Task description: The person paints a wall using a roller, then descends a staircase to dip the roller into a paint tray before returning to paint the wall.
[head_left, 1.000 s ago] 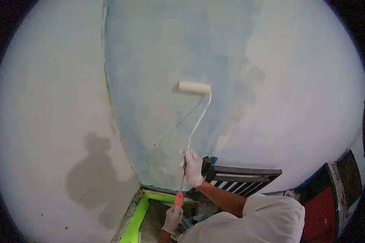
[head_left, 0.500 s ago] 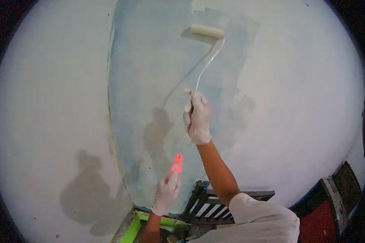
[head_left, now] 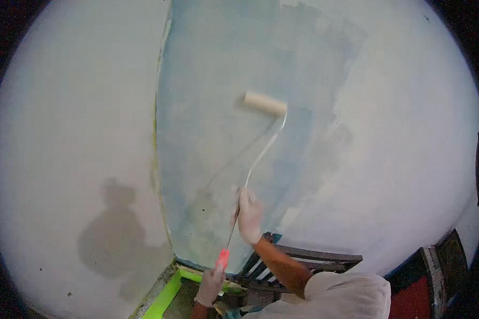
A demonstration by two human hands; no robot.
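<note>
A paint roller (head_left: 266,103) with a cream sleeve lies against the blue-tinted part of the wall (head_left: 223,64). Its thin metal rod runs down to a red-orange handle. My left hand (head_left: 210,287), in a whitish glove, is closed around that handle at the lower end. Higher up, my gloved right hand (head_left: 249,215) grips the rod, with its fingers wrapped about it. The right fingers are slightly blurred.
A dark slatted wooden piece (head_left: 314,255) stands below the wall at right. Bright green trim (head_left: 165,297) is at the bottom corner. Pale wall (head_left: 74,133) extends to the left, carrying a shadow. A red surface (head_left: 412,295) lies at lower right.
Both hands have moved down with the paint roller, and its sleeve is lower on the wall. The view has shifted slightly too.
</note>
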